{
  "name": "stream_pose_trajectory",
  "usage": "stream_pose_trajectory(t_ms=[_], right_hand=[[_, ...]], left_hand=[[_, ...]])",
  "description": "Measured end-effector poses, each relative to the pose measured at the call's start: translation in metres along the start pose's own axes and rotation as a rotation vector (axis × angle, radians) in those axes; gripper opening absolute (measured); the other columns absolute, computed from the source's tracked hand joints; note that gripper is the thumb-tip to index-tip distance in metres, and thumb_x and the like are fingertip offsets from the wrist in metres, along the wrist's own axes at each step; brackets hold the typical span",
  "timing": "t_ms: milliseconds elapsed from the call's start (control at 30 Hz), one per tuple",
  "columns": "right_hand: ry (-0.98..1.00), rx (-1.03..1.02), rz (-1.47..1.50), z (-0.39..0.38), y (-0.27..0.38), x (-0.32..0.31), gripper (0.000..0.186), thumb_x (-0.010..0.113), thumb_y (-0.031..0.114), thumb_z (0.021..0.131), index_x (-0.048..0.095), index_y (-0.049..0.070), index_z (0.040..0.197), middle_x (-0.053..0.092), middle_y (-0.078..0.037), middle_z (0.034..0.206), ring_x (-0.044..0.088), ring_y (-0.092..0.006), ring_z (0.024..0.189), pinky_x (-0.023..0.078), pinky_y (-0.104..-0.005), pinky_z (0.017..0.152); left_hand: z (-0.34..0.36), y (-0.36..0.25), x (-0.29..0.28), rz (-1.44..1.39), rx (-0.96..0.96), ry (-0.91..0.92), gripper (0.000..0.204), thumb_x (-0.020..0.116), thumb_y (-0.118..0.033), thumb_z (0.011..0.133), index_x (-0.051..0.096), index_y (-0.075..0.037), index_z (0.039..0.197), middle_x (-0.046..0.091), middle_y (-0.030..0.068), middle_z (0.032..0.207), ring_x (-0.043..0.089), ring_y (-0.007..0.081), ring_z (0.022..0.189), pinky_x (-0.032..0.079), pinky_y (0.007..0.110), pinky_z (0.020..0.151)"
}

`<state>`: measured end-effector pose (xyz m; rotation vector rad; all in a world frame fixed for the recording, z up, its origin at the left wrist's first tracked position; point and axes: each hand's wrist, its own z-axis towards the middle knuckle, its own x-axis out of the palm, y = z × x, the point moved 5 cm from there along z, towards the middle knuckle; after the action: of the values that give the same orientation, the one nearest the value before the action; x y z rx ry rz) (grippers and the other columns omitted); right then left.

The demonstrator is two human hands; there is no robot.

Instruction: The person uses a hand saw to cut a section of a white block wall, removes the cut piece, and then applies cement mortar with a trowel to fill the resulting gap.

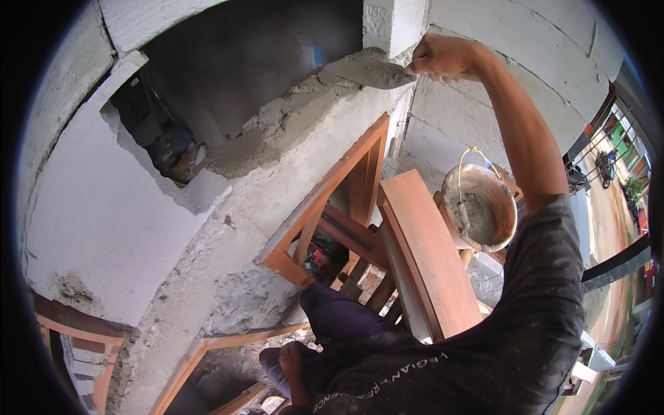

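My right hand [443, 57] is stretched up to the top of the wall, its fingers closed round the handle of a trowel. The trowel's blade [379, 74] lies low over the grey mortar [277, 124] spread along the wall's upper edge, close to a white block column [398, 26]. Down by my bent leg is my left hand [290, 358], against the dark trousers; its fingers are too hidden to read. A bucket [482, 207] with a yellowish handle and wet mortar inside stands below my right arm.
Beside the bucket rises a reddish-brown wooden plank [432, 256]. A wooden frame [332, 200] sits in the wall below the mortar. Left of it is a white block [117, 207] with a broken edge, next to a dark opening [235, 62]. A dirt road [605, 207] shows far right.
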<state>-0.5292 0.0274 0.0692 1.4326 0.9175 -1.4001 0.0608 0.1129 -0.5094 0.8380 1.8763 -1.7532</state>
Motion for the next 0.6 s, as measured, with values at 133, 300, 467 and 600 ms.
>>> stream_pose_trajectory(t_ms=[133, 300, 467, 600], right_hand=[[-0.192, 0.192, -0.097, -0.034, -0.064, -0.013, 0.033, 0.061, 0.031, 0.086, 0.066, 0.000, 0.077, 0.054, -0.006, 0.055, 0.052, -0.0141, 0.043, 0.042, -0.0289, 0.041], [-0.018, 0.392, -0.017, -0.171, -0.120, 0.016, 0.030, 0.062, 0.030, 0.083, 0.066, 0.000, 0.077, 0.054, -0.004, 0.053, 0.050, -0.0116, 0.042, 0.038, -0.0273, 0.039], [0.271, 0.599, -0.031, -0.245, -0.210, 0.103, 0.036, 0.070, 0.034, 0.072, 0.065, -0.002, 0.075, 0.062, -0.011, 0.060, 0.061, -0.0199, 0.052, 0.049, -0.0325, 0.048], [0.327, 0.458, -0.361, -0.235, -0.246, 0.187, 0.034, 0.076, 0.032, 0.069, 0.069, 0.002, 0.083, 0.069, -0.011, 0.085, 0.067, -0.0265, 0.082, 0.054, -0.0396, 0.069]], left_hand=[[0.000, -0.014, 0.004, 0.021, 0.018, 0.057, 0.031, 0.052, -0.025, 0.089, 0.065, 0.003, 0.096, 0.065, 0.0218, 0.093, 0.062, 0.0381, 0.089, 0.048, 0.043, 0.080], [-0.004, -0.023, 0.007, 0.074, 0.028, 0.184, 0.033, 0.050, -0.024, 0.091, 0.064, 0.004, 0.098, 0.066, 0.0226, 0.092, 0.063, 0.0375, 0.087, 0.048, 0.042, 0.078], [0.016, -0.019, 0.004, 0.171, 0.095, 0.251, 0.034, 0.048, -0.025, 0.091, 0.065, 0.004, 0.098, 0.066, 0.0219, 0.092, 0.063, 0.0367, 0.086, 0.048, 0.041, 0.076], [0.021, -0.017, 0.018, 0.184, 0.080, 0.207, 0.039, 0.050, -0.031, 0.091, 0.065, 0.005, 0.091, 0.065, 0.0236, 0.086, 0.063, 0.0369, 0.079, 0.046, 0.044, 0.070]])
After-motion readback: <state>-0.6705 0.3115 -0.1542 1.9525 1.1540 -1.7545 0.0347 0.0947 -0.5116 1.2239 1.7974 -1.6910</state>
